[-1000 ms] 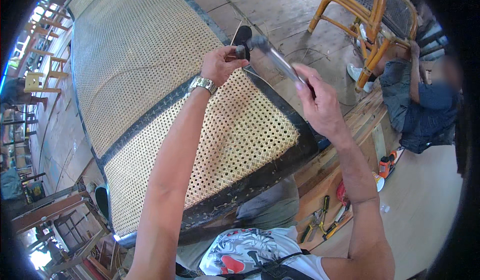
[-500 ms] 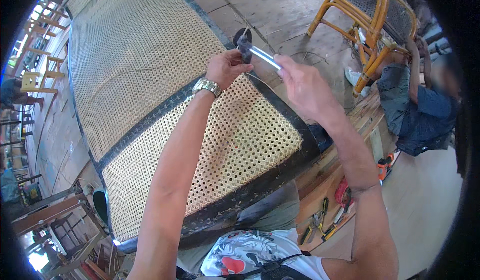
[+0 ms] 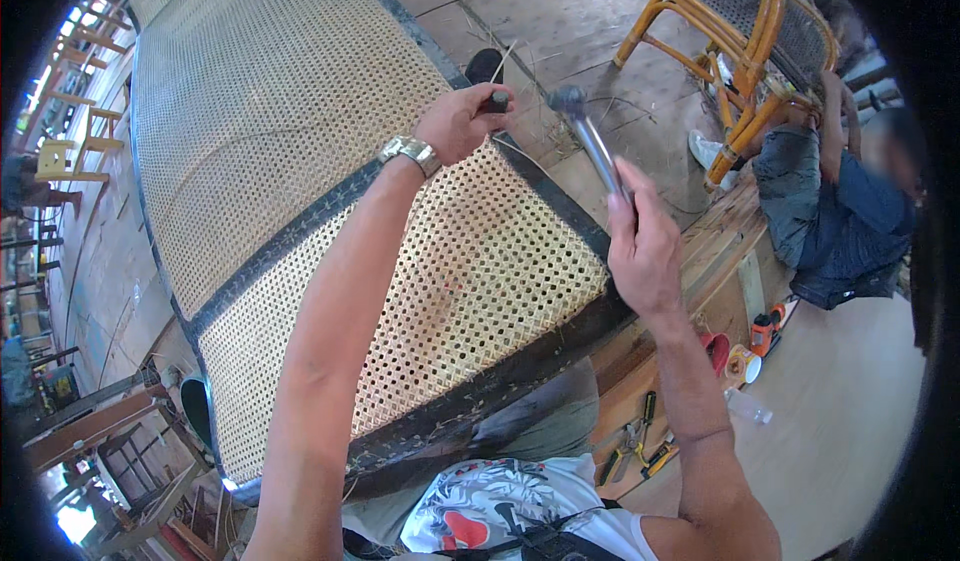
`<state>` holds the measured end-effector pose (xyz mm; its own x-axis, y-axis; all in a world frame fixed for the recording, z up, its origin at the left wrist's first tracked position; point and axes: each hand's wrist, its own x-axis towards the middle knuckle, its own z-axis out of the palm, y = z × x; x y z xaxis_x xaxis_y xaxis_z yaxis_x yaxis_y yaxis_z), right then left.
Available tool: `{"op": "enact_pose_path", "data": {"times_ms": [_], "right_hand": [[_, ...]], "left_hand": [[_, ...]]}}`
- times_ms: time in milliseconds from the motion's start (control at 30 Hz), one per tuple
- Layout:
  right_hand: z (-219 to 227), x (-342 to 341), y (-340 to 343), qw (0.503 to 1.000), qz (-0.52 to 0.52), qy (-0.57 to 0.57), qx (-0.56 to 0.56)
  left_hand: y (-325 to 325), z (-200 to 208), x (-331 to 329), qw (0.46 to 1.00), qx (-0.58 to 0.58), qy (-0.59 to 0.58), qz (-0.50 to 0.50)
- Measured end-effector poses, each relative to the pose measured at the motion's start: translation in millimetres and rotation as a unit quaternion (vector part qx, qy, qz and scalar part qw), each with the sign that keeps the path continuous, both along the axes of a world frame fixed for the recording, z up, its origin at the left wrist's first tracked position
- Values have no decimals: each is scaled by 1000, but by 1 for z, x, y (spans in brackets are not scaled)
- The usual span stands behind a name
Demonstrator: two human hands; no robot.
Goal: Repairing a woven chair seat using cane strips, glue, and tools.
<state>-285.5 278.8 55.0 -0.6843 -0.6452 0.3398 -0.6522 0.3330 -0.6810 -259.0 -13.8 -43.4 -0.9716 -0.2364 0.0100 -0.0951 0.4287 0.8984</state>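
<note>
My right hand (image 3: 645,246) is closed round the handle of a metal hammer (image 3: 600,151). Its dark head is a short way right of my left hand (image 3: 460,126), apart from it. In my left fingers is a short dark tool with a rounded top (image 3: 497,101), seen end-on; its lower end is hidden, so I cannot tell whether it is a punch or a chisel. That hand is at the right edge of a large woven cane panel (image 3: 480,251) with a dark frame (image 3: 560,211). A pale loose strand (image 3: 506,61) sticks up just beyond my fingers.
Pliers (image 3: 625,451) and a screwdriver (image 3: 650,411) lie low on the right, near a red container (image 3: 715,351), a cup (image 3: 742,364) and an orange tool (image 3: 763,333). A person (image 3: 850,201) sits beside a rattan chair (image 3: 755,51). Wooden chairs (image 3: 85,151) stand far left.
The hammer's head was against the tool at my left hand; now it has swung away to the right. My right hand has moved down and right, while my left stays near the panel's edge.
</note>
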Motion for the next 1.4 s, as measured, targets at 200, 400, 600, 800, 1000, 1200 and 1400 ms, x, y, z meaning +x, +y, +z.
{"op": "enact_pose_path", "data": {"times_ms": [200, 400, 600, 800, 1000, 1200, 1400], "right_hand": [[-20, 7, 11, 994, -25, 102, 26], [-26, 9, 10, 991, -44, 126, -7], [-27, 8, 11, 991, -30, 132, -2], [-27, 10, 9, 992, -36, 122, -24], [-28, 9, 10, 992, -40, 122, -13], [-26, 9, 11, 993, -41, 109, -15], [20, -12, -19, 999, 41, -13, -10]], "left_hand": [[39, 4, 1, 973, -159, 72, 150], [34, 10, 1, 972, -131, 76, 177], [37, -1, 11, 984, -79, 42, 153], [36, 3, 19, 968, 3, -8, 253], [31, -12, 16, 969, 48, 15, 243], [32, -18, 10, 975, -10, 38, 217], [40, -10, 5, 984, -115, 69, 116]]}}
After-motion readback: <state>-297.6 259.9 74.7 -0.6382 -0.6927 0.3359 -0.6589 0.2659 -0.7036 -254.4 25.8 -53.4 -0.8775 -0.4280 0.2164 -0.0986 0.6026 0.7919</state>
